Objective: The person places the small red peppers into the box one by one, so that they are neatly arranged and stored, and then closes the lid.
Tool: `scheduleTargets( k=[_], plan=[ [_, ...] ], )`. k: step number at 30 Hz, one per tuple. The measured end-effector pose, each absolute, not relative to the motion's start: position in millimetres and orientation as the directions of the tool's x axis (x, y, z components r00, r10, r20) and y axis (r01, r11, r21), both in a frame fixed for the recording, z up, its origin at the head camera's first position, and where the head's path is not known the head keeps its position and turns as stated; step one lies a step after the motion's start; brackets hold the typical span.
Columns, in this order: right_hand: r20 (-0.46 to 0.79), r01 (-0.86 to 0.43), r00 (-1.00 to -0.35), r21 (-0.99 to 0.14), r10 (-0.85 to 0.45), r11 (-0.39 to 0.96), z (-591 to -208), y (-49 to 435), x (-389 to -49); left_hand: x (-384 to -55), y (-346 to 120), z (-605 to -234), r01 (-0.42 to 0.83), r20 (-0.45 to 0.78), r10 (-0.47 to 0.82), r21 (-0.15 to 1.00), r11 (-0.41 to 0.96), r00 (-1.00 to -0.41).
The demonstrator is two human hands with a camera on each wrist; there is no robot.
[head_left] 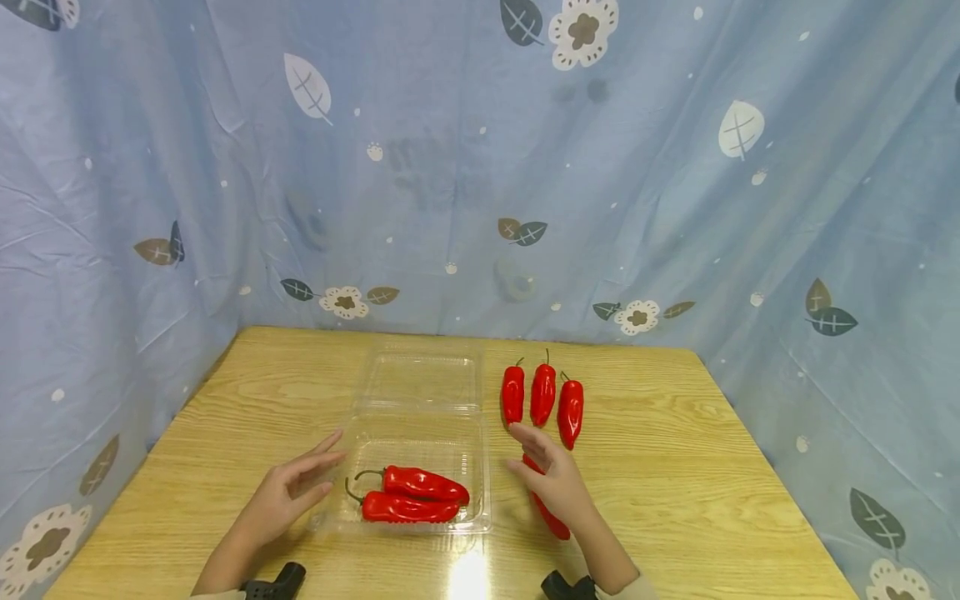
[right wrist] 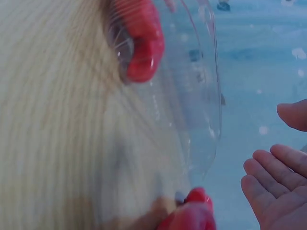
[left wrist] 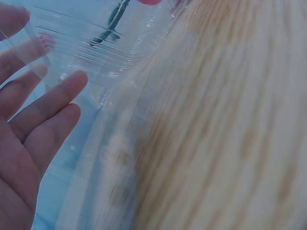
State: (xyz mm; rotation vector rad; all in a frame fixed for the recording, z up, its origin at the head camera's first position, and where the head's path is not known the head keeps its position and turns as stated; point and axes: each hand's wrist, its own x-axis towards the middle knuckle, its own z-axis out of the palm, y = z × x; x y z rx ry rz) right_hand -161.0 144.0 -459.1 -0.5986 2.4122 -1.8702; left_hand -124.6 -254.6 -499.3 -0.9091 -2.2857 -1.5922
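Observation:
A clear plastic clamshell container (head_left: 480,475) lies open on the wooden table, its lid (head_left: 423,375) folded back. Two red peppers (head_left: 411,507) with green stems lie side by side in its base. My left hand (head_left: 281,496) is at the container's left side, fingers spread and holding nothing; in the left wrist view its fingertips overlap the clear wall (left wrist: 105,52). To the right of the container, my right hand (head_left: 551,479) hovers with relaxed fingers over another red pepper (head_left: 553,523), partly hiding it. The palm shows bare in the right wrist view.
Three more red peppers (head_left: 543,394) lie at the back right, beside the lid, stems pointing away. Blue patterned curtain (head_left: 450,167) hangs behind the table (head_left: 675,467) and along both sides.

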Motion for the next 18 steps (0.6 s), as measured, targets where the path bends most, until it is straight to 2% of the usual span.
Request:
scheduleTargets(
  k=[7, 18],
  plan=[
    [0.123, -0.166, -0.97, -0.965, -0.212, 0.201, -467.1, 160.4, -154.8, -124.2, -256.0, -498.0, 0.564, 0.462, 0.365, 0.786, 0.253, -0.808],
    [0.113, -0.141, -0.983, -0.971, -0.147, 0.193, -477.1, 173.3, -147.6, -124.7, -256.9, -500.5, 0.556, 0.456, 0.366, 0.795, 0.241, -0.811]
  ],
)
